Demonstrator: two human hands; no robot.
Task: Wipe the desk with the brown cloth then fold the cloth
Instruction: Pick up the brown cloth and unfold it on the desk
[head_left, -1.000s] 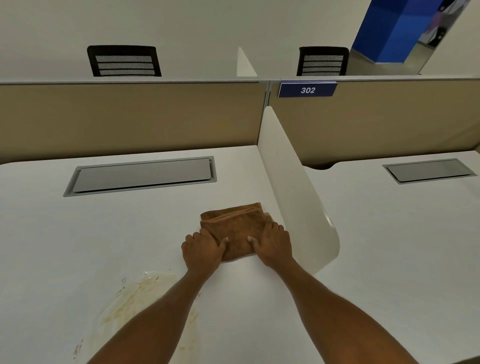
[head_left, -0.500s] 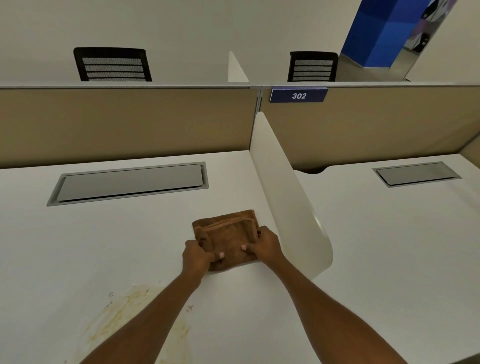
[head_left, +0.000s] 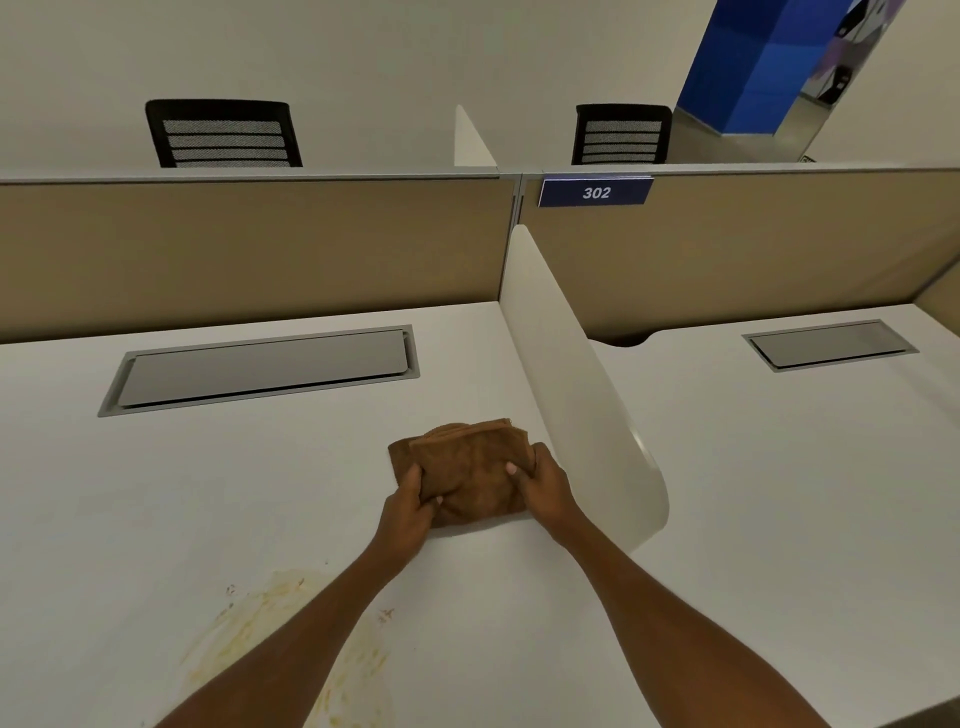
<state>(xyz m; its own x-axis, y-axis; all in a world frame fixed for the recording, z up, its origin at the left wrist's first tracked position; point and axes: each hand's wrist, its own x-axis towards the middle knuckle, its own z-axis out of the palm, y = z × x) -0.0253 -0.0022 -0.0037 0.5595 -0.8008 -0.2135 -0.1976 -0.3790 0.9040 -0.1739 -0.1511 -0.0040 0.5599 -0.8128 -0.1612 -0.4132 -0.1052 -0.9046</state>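
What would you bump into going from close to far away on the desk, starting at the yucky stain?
Yellowish stain → left hand → brown cloth → grey cable hatch → tan partition → black chair.

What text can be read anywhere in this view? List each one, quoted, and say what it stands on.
"302": white digits on the blue plate fixed at the top of the tan partition behind the right desk.
Far right, a small sign at the foot of the blue column: too small to read.
No lettering shows on the brown cloth, the white desk or the chairs.
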